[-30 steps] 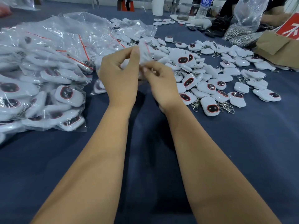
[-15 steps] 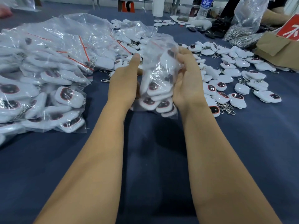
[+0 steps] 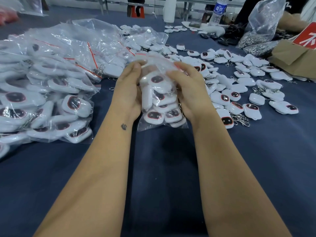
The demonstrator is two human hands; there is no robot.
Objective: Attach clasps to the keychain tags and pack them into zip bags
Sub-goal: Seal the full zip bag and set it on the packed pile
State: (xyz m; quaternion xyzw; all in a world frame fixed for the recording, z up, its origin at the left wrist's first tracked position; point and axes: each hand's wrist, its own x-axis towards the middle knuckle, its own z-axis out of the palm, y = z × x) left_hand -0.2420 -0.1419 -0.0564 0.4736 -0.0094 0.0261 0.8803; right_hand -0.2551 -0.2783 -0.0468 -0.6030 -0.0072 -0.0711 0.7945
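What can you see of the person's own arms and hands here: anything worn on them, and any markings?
Both forearms are bare up to the bottom edge of the picture; no sleeves, gloves, watch or bracelets show. The left hand and right hand show no rings. The one marking is a small dark tattoo on the left wrist; its shape is too small to make out for certain.

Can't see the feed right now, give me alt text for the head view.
Both hands, left and right, hold a clear zip bag filled with white keychain tags above a dark blue table. Filled bags are piled at the left; loose tags with metal clasps are spread at the right.
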